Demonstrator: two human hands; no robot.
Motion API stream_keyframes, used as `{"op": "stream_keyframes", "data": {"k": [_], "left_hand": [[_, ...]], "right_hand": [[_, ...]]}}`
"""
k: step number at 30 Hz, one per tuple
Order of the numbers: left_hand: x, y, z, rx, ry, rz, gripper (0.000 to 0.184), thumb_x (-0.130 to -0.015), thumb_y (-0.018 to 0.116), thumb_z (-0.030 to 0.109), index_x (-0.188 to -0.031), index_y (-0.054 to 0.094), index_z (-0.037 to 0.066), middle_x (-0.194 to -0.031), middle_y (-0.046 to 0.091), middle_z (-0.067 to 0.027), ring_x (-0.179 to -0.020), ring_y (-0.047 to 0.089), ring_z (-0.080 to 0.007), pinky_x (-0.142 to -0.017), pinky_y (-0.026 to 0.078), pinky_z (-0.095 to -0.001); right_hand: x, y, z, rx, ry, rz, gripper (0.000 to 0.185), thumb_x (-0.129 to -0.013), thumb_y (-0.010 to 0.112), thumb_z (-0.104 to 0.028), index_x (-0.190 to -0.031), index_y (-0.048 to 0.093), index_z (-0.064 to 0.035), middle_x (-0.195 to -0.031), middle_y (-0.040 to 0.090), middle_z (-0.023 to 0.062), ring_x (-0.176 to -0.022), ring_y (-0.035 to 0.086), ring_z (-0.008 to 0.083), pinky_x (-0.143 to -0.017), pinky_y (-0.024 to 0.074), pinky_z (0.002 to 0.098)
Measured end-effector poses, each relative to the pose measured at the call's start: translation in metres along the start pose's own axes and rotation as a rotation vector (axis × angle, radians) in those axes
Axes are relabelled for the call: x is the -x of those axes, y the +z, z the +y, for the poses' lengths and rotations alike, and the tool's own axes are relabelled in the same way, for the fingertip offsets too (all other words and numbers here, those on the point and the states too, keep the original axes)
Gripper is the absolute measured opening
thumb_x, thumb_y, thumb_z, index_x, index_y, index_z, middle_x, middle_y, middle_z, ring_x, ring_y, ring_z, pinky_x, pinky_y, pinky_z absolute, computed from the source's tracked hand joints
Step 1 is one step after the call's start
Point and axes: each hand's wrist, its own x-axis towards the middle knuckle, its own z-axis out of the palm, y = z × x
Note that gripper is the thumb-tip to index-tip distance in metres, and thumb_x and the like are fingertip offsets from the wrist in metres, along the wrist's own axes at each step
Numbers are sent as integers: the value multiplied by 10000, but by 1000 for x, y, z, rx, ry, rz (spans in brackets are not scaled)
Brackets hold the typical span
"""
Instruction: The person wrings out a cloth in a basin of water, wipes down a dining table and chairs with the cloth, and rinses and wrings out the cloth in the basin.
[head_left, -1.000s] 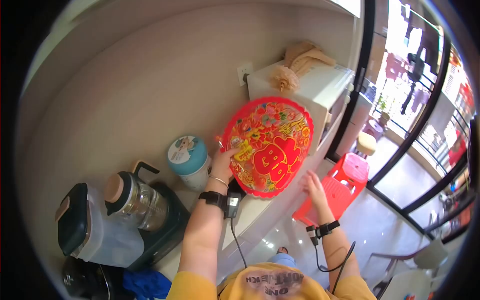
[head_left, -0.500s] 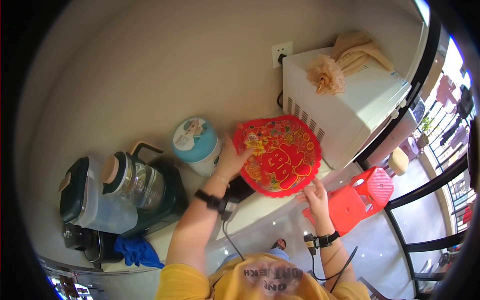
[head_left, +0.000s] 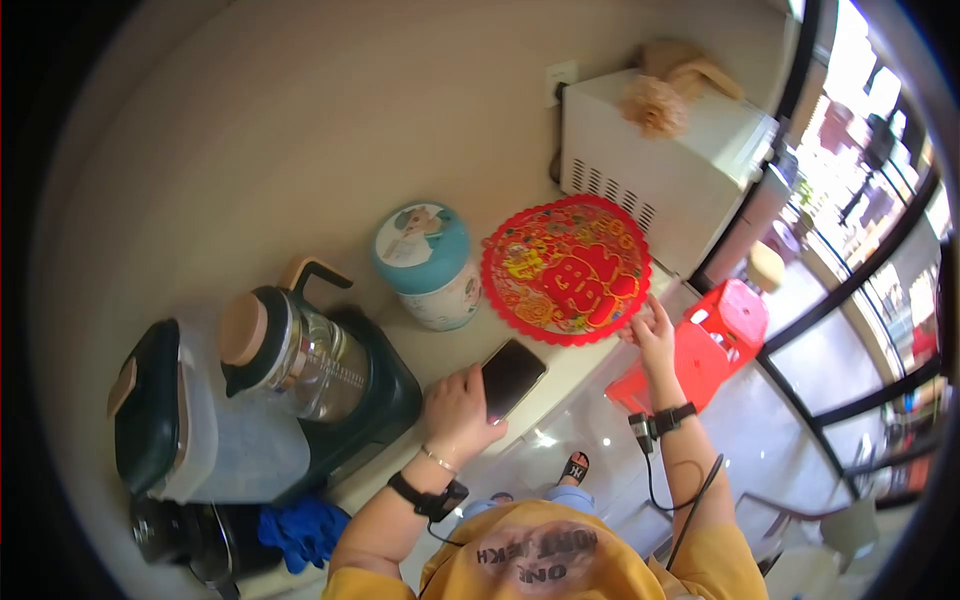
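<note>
My left hand (head_left: 460, 412) is at the left edge of a dark-screened smartphone (head_left: 515, 375) on the counter, its fingers curled along one side and the thumb by the lower corner. My right hand (head_left: 652, 345) is at the lower right rim of a round red tray with a scalloped edge (head_left: 568, 270), fingertips near or touching the rim, fingers loosely bent and apart. Gold patterns and a large red character decorate the tray. Left of it stands a blue-lidded canister (head_left: 428, 265) with a cartoon picture on the lid.
A white microwave-like appliance (head_left: 660, 165) stands behind the tray, with a beige cloth (head_left: 655, 105) on top. To the left is a dark green appliance with a glass kettle (head_left: 325, 370), plus a blue bag (head_left: 300, 530). Red plastic stools (head_left: 700, 360) stand on the floor at the right.
My left hand has moved off the tray's left side, down to the phone. My right hand stays by the tray's rim. The view has shifted.
</note>
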Motion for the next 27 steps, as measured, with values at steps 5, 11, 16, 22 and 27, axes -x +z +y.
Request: {"op": "stream_keyframes", "data": {"k": [5,11,16,22,27], "left_hand": [[42,14,-31,39,125,127,790,-659,761,315,-1271,381,-11,-1242,443,-263,-1119,457,-405,-931,401,-453],[79,4,1,106,438,216,895,-635,789,336,-1354,353,30,-1369,323,-265,-1236,333,-446,-1012,305,-498],[122,4,76,354,780,148,768,-686,742,198,-1349,382,54,-1394,316,-229,-1250,336,-408,-1022,292,-487],[220,40,190,512,1311,-173,676,-706,699,182,-1299,425,6,-1394,311,-239,-1252,338,-419,-1005,308,-486],[347,78,253,532,1773,-491,621,-696,703,172,-1252,477,15,-1363,354,-230,-1242,351,-419,-1007,308,-488]], "right_hand": [[26,4,16,343,-61,87,626,-808,519,-41,-1385,288,33,-692,614,58,-494,530,91,-452,443,225],[114,23,50,248,-221,347,537,-799,599,-80,-1307,425,-73,-708,561,42,-581,556,128,-523,494,293],[232,35,78,344,-379,533,343,-790,553,-43,-1131,537,-69,-645,516,25,-581,486,105,-525,420,280],[433,24,133,451,-111,291,184,-746,576,-124,-882,629,-11,-761,637,157,-710,606,313,-645,476,401],[585,-4,154,587,200,283,331,-742,588,-211,-1034,623,-59,-878,654,159,-831,615,344,-719,483,425]]}}
